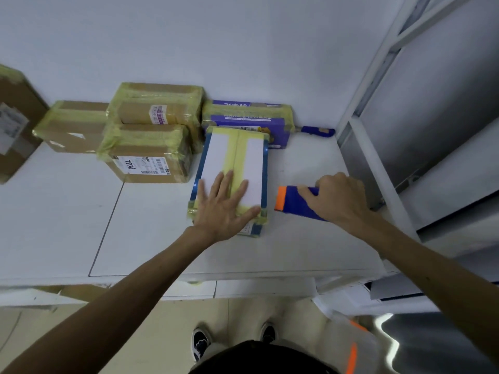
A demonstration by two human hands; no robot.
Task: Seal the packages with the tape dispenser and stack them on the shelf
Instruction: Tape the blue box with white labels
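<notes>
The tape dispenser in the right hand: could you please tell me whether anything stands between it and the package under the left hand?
Nothing visible does. The tape dispenser, gripped by the right hand, is just right of the package the left hand rests on; only bare surface separates them.

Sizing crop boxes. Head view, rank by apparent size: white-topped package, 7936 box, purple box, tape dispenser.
1. white-topped package
2. 7936 box
3. purple box, partly hidden, so unsure against the 7936 box
4. tape dispenser, part covered by the right hand
</notes>
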